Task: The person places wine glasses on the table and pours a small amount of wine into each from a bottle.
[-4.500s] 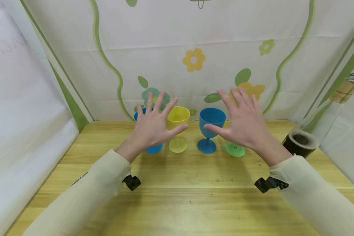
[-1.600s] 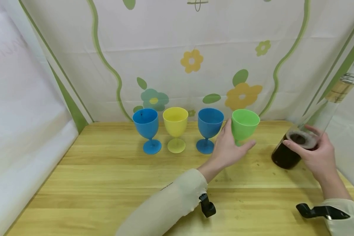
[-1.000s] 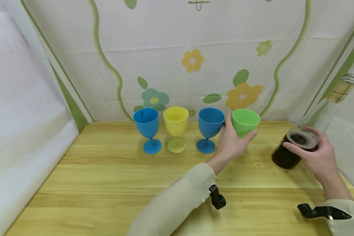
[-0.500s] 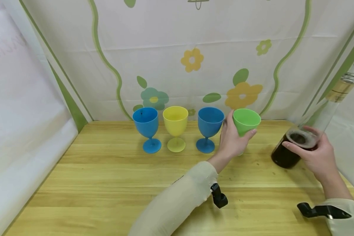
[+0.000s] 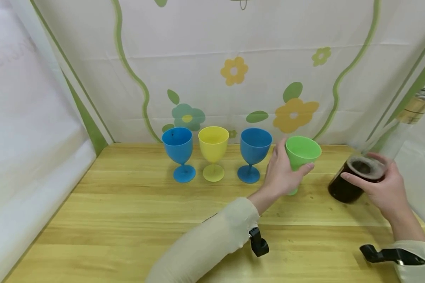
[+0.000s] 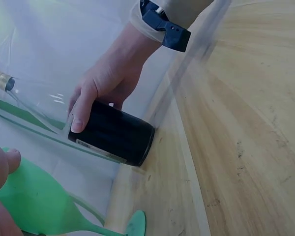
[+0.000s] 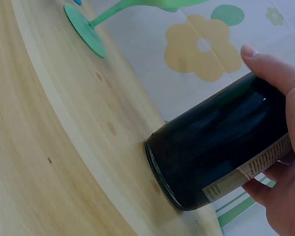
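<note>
My left hand (image 5: 282, 173) grips the green goblet (image 5: 302, 148) by its bowl, thumb on the near side. In the right wrist view the goblet's round foot (image 7: 84, 30) is close to the tabletop; whether it touches I cannot tell. My right hand (image 5: 387, 192) holds a clear glass bottle (image 5: 344, 188) round its lower body, where dark liquid fills it. That bottle's base appears to rest on the wood in the right wrist view, and a label shows on its side. Its neck carries a gold band. In the left wrist view, the green bowl (image 6: 37, 199) faces the bottle (image 6: 115, 132).
Left of the green goblet stand a blue goblet (image 5: 255, 146), a yellow goblet (image 5: 213, 144) and another blue goblet (image 5: 178, 146) in a row at the back of the wooden table (image 5: 134, 220). A flowered white cloth (image 5: 184, 74) hangs behind them.
Both hands, first spread above the goblets, took hold of the green goblet and the bottle. In the last half second the green goblet has come slightly toward me and right. The bottle stays put.
</note>
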`<state>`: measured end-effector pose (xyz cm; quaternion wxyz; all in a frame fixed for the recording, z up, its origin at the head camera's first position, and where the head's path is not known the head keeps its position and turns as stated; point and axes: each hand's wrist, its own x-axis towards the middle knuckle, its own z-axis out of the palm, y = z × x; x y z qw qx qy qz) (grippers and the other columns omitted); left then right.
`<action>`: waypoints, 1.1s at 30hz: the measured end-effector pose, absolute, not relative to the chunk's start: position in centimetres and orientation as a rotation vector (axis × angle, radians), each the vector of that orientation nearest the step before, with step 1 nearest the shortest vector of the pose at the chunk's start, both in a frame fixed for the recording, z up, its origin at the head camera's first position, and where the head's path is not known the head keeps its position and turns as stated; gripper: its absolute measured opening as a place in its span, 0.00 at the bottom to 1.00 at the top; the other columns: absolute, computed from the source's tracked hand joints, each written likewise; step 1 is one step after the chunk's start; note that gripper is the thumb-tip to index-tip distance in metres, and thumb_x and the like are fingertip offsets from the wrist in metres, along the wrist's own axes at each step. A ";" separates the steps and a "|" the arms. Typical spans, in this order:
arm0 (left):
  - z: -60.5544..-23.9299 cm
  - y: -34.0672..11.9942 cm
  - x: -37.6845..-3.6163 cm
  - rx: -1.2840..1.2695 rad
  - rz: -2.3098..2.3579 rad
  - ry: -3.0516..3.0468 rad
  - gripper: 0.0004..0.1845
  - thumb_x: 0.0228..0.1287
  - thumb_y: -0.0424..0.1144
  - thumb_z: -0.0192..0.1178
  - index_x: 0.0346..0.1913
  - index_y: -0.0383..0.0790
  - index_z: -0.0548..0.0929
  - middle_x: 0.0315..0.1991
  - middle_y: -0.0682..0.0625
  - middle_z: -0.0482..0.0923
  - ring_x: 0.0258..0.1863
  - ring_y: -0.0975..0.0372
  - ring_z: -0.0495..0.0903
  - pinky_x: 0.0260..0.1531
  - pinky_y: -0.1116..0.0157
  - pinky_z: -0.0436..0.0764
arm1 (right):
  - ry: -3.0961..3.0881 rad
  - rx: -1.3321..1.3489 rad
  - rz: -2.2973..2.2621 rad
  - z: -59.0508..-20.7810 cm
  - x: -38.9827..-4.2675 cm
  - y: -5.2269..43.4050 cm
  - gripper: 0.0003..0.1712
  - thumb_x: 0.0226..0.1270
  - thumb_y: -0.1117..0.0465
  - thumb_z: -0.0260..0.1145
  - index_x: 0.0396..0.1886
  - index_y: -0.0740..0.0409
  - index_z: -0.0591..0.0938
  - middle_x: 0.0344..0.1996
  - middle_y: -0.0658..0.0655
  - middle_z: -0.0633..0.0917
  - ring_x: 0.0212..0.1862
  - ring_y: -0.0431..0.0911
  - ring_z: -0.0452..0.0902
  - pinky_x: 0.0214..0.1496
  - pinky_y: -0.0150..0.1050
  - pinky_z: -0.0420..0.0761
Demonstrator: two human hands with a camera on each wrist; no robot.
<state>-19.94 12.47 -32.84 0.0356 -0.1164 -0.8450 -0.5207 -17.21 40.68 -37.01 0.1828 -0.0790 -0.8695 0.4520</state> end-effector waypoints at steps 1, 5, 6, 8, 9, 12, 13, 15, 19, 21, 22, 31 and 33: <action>-32.8 12.4 -19.8 -0.363 -1.590 -2.605 0.51 0.65 0.58 0.74 0.83 0.62 0.54 0.70 0.57 0.73 0.62 0.62 0.80 0.57 0.58 0.84 | -2.457 -0.229 1.269 -37.1 -17.2 40.7 0.52 0.65 0.57 0.80 0.82 0.37 0.61 0.51 0.29 0.68 0.49 0.26 0.66 0.40 0.14 0.72; -32.7 12.2 -19.2 -0.415 -1.531 -2.655 0.51 0.65 0.60 0.73 0.83 0.59 0.55 0.70 0.56 0.74 0.61 0.62 0.80 0.56 0.60 0.84 | -2.450 -0.259 1.242 -37.2 -17.1 40.9 0.53 0.63 0.56 0.82 0.82 0.39 0.62 0.51 0.29 0.68 0.49 0.26 0.66 0.41 0.14 0.71; -32.7 12.1 -19.0 -0.431 -1.517 -2.663 0.51 0.65 0.61 0.73 0.83 0.59 0.55 0.70 0.56 0.74 0.61 0.62 0.80 0.56 0.61 0.84 | -2.445 -0.263 1.240 -37.2 -17.1 41.0 0.53 0.63 0.56 0.82 0.82 0.39 0.63 0.51 0.30 0.68 0.49 0.26 0.66 0.41 0.14 0.71; -32.6 12.0 -18.8 -0.467 -1.494 -2.674 0.50 0.65 0.61 0.72 0.83 0.58 0.55 0.70 0.56 0.74 0.61 0.63 0.80 0.56 0.62 0.84 | -2.435 -0.273 1.230 -37.3 -17.1 41.2 0.52 0.62 0.56 0.82 0.81 0.40 0.64 0.50 0.30 0.68 0.48 0.26 0.66 0.41 0.13 0.71; -32.6 11.8 -18.6 -0.480 -1.481 -2.677 0.50 0.65 0.61 0.72 0.83 0.58 0.56 0.70 0.56 0.74 0.61 0.63 0.81 0.55 0.63 0.84 | -2.434 -0.276 1.227 -37.3 -17.1 41.3 0.52 0.62 0.56 0.82 0.81 0.41 0.64 0.50 0.30 0.68 0.48 0.26 0.66 0.41 0.14 0.71; -32.5 11.4 -18.3 -0.509 -1.474 -2.667 0.49 0.64 0.60 0.73 0.81 0.58 0.57 0.69 0.57 0.74 0.60 0.63 0.81 0.53 0.64 0.84 | -2.433 -0.278 1.224 -37.4 -17.2 41.6 0.52 0.61 0.56 0.82 0.80 0.43 0.64 0.50 0.29 0.68 0.48 0.26 0.66 0.40 0.14 0.71; -32.5 11.1 -18.2 -0.519 -1.476 -2.663 0.48 0.64 0.60 0.74 0.81 0.58 0.58 0.69 0.57 0.74 0.59 0.63 0.81 0.52 0.64 0.84 | -2.435 -0.279 1.224 -37.4 -17.2 41.6 0.52 0.62 0.55 0.82 0.80 0.43 0.64 0.50 0.29 0.68 0.48 0.26 0.66 0.40 0.14 0.71; -32.6 10.6 -18.0 -0.542 -1.483 -2.654 0.48 0.64 0.60 0.74 0.80 0.58 0.59 0.68 0.57 0.75 0.59 0.64 0.81 0.52 0.65 0.83 | -2.443 -0.283 1.213 -37.5 -17.1 41.6 0.51 0.62 0.54 0.82 0.80 0.43 0.64 0.50 0.28 0.68 0.48 0.25 0.66 0.39 0.15 0.71; -32.7 9.4 -17.6 -0.575 -1.518 -2.631 0.46 0.64 0.59 0.74 0.79 0.56 0.61 0.67 0.56 0.76 0.58 0.64 0.80 0.51 0.66 0.82 | -2.441 -0.295 1.217 -37.6 -16.8 41.5 0.48 0.63 0.54 0.82 0.79 0.40 0.66 0.49 0.27 0.69 0.47 0.24 0.66 0.39 0.14 0.70; -32.6 8.8 -17.3 -0.582 -1.528 -2.626 0.46 0.64 0.58 0.75 0.78 0.56 0.61 0.66 0.56 0.76 0.58 0.64 0.80 0.51 0.66 0.82 | -2.436 -0.303 1.218 -37.6 -16.8 41.5 0.47 0.63 0.54 0.81 0.77 0.37 0.67 0.49 0.26 0.68 0.47 0.23 0.66 0.39 0.14 0.70; -32.6 8.6 -17.2 -0.583 -1.529 -2.627 0.46 0.64 0.58 0.75 0.78 0.56 0.61 0.66 0.56 0.76 0.57 0.64 0.81 0.51 0.66 0.82 | -2.434 -0.309 1.218 -37.7 -16.8 41.5 0.47 0.64 0.54 0.81 0.77 0.37 0.67 0.49 0.26 0.68 0.47 0.23 0.65 0.39 0.14 0.70; -32.3 6.5 -16.1 -0.595 -1.496 -2.660 0.49 0.63 0.58 0.76 0.80 0.51 0.60 0.68 0.52 0.76 0.61 0.60 0.79 0.55 0.63 0.82 | -2.449 -0.318 1.186 -37.8 -16.8 41.5 0.50 0.64 0.51 0.81 0.81 0.42 0.65 0.48 0.26 0.68 0.46 0.23 0.65 0.36 0.16 0.71; -32.2 5.9 -16.0 -0.599 -1.510 -2.656 0.50 0.62 0.57 0.76 0.80 0.50 0.60 0.68 0.52 0.76 0.61 0.60 0.79 0.57 0.62 0.81 | -2.451 -0.312 1.179 -37.7 -16.9 41.5 0.50 0.64 0.50 0.81 0.81 0.43 0.66 0.48 0.27 0.68 0.45 0.24 0.66 0.36 0.16 0.71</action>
